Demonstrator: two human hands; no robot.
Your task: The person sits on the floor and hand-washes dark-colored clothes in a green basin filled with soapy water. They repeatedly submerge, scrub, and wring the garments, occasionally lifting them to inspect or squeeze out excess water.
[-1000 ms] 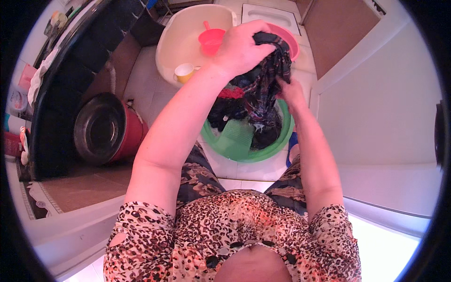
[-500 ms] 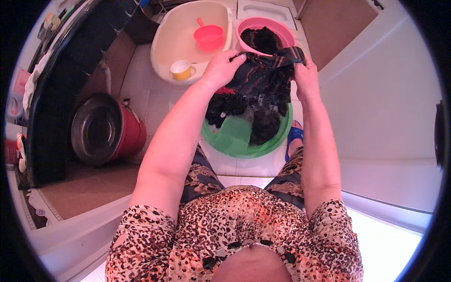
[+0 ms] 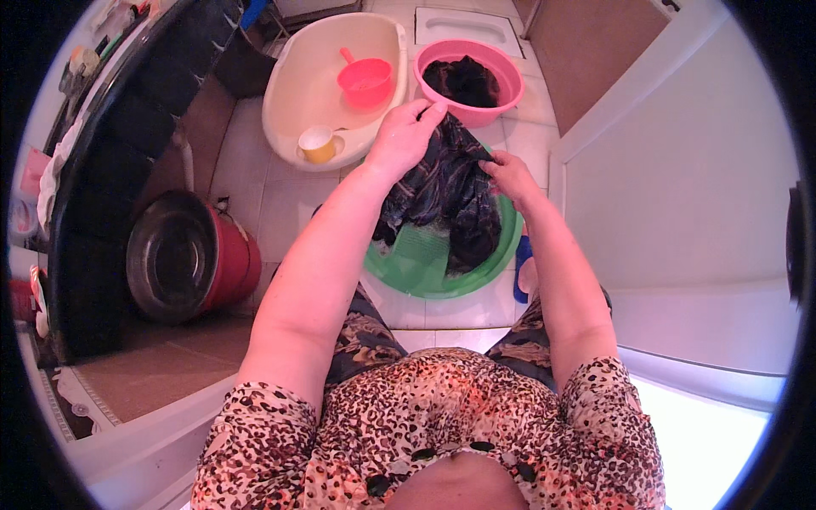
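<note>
A dark wet garment (image 3: 442, 174) with thin reddish stripes hangs between my hands over a round green basin (image 3: 387, 274). My left hand (image 3: 404, 136) is closed on its upper left edge, thumb on top. With my right hand (image 3: 512, 178) I pinch the cloth's right edge, a little lower and nearer to me. The garment's lower part drops into the basin, where more dark cloth (image 3: 473, 246) lies beside a ridged green washboard (image 3: 418, 255). The cloth hides much of the basin's far side.
A pink basin (image 3: 510, 85) with dark clothes (image 3: 463, 81) stands beyond. A cream baby bath (image 3: 280, 102) at the far left holds a red dipper (image 3: 365, 82) and a yellow cup (image 3: 317, 146). At left, a red bucket (image 3: 238, 259) stands with a black basin (image 3: 172, 257).
My right hand has moved left and toward me, closer to my left hand. The stretched edge of the garment now slants and hangs folded. The view has shifted slightly.
</note>
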